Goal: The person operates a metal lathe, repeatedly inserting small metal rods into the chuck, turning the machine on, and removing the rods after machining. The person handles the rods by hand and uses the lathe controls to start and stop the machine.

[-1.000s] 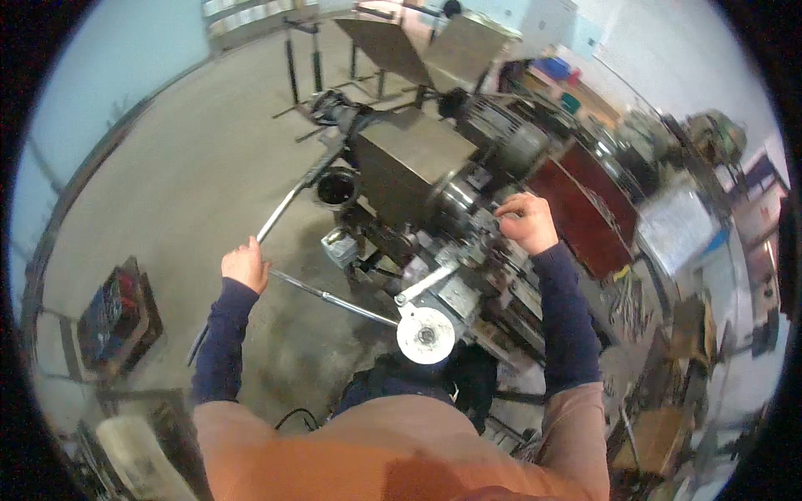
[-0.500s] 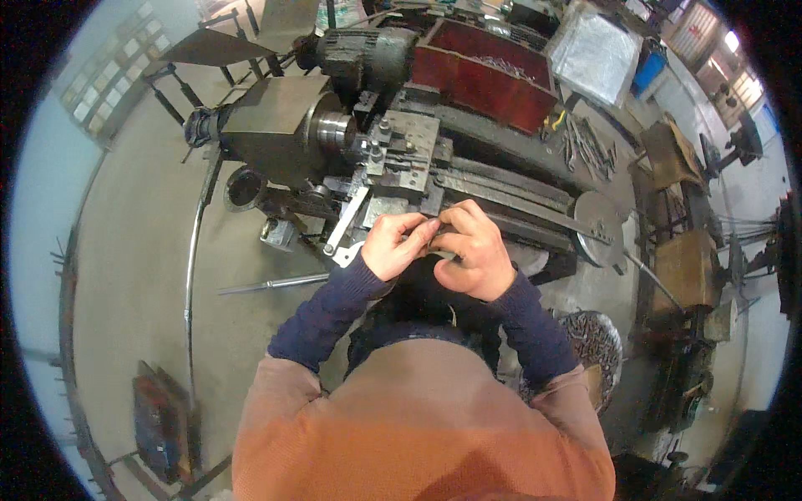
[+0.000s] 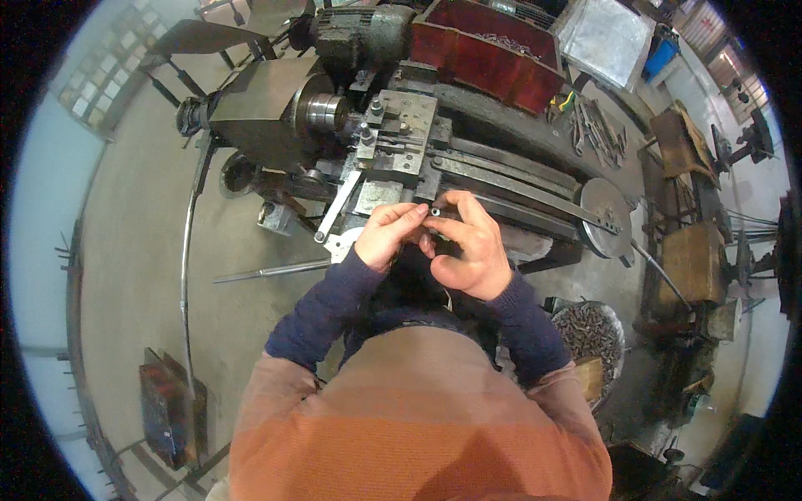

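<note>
- Metal piece (image 3: pixel 435 212), small: between the fingers (image 3: pixel 413 217), at two o'clock from left hand (image 3: pixel 387 235), ten o'clock from right hand (image 3: pixel 474 245).
- Fingers, both hands: bent close about it; which hand pinches it cannot be told.

Centre | small metal part (image 3: pixel 435 212) is being held between left hand (image 3: pixel 388 235) and right hand (image 3: pixel 476 250) | 4 o'clock | metal pieces (image 3: pixel 586 329) are being contained by round basin (image 3: pixel 620 336)
</note>
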The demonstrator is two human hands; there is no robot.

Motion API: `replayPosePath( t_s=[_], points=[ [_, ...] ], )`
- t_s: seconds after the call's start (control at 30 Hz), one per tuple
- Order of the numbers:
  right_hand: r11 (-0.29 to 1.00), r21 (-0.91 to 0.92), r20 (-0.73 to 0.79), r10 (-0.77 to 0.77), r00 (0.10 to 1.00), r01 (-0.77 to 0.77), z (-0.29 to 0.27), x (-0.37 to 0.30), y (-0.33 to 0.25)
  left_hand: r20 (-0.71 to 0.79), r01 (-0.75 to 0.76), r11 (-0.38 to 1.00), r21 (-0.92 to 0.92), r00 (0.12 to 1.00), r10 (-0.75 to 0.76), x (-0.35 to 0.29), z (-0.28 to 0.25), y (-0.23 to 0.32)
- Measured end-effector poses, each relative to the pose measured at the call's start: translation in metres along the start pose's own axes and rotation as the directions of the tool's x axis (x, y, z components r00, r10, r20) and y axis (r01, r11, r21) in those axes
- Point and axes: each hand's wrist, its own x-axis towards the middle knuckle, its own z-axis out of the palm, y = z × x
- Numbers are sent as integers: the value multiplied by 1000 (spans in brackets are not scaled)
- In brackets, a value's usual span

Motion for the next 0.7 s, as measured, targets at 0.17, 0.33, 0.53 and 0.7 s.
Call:
replayPosePath(
  t_s=[0.17,0.33,0.53,0.7],
  points=[
    [998,54,-30,-16,999,17,-3,3,11,49,98,974,-202,995,-90,12,-3,-8],
    [999,42,-56,-3,998,5,-4,5,25,86,142,969,-203,988,-127,25,-2,-7],
    [997,71,-28,20,999,-18,-12,10,40,78,118,982,-145,991,-108,36,-2,-2],
    [999,-17,1,-47,999,48,-38,37,61,-121,67,997,-40,990,-71,9,-23,25]
  ],
)
